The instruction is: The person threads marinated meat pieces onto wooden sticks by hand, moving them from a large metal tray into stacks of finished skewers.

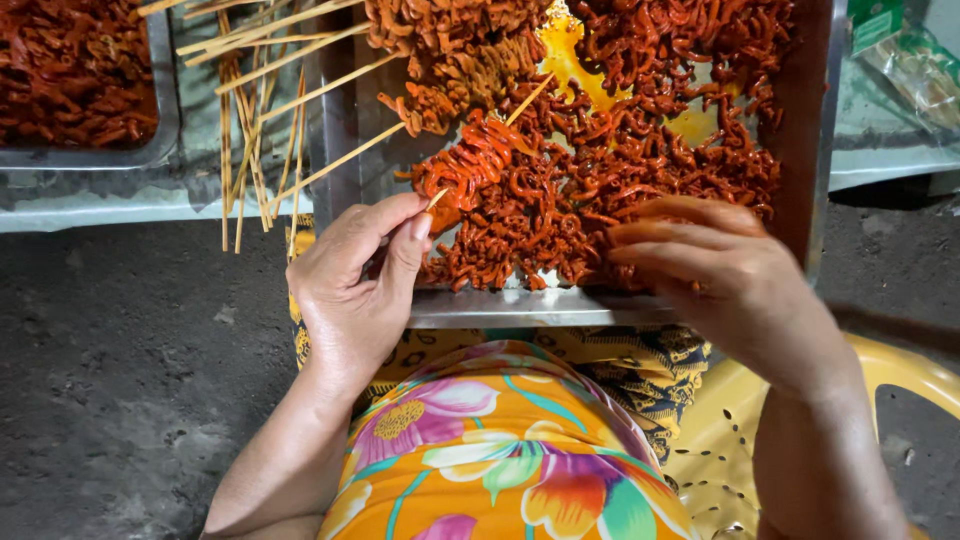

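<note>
Dark rough ground (120,370) runs under a metal tray (530,308) heaped with red marinated meat strips (620,170). From the head view, the left hand (360,285) pinches the end of a bamboo skewer (475,160) threaded with meat, lying over the tray. The right hand (720,270) clenches on strips at the tray's near edge. Spare skewers (260,110) lie just left.

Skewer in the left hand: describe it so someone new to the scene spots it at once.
Start at the metal tray of red-orange marinated strips on the person's lap. At its near-left edge, the left hand pinches a thin bamboo skewer that slants up and right over the meat. Unlike the bare sticks piled to the left, this one carries a tight row of threaded strips.
</note>
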